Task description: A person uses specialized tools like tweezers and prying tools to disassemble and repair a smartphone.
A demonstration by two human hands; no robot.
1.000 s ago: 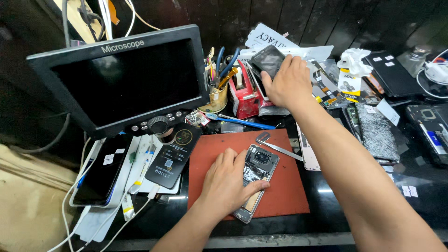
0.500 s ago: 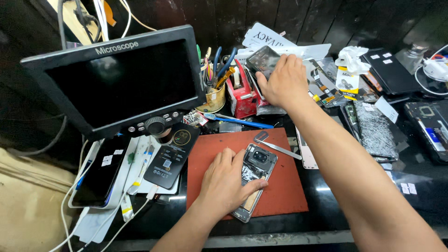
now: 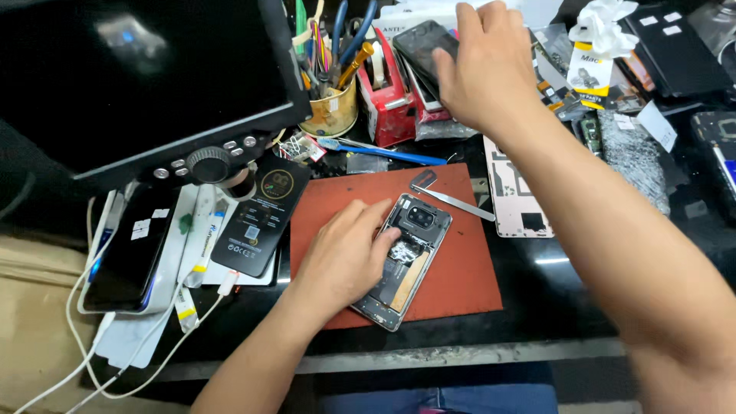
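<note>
An opened phone (image 3: 406, 257) with its back off lies on a red-brown mat (image 3: 460, 261). My left hand (image 3: 345, 257) rests on the phone's left side and holds it down. At the back of the bench my right hand (image 3: 487, 65) reaches out and grips a dark flat phone part (image 3: 422, 46) beside a red stand (image 3: 387, 96). Metal tweezers (image 3: 452, 199) lie on the mat's far edge.
A microscope monitor (image 3: 146, 84) stands at the left, over a black phone battery (image 3: 261, 218), a dark phone (image 3: 126, 253) and white cables (image 3: 92, 353). A cup of tools (image 3: 330, 107) stands behind the mat. A pale pink phone frame (image 3: 514, 199) and boxes lie at the right.
The camera has moved closer and lower over the bench. My right hand stays at the dark part at the back. My left hand stays on the opened phone.
</note>
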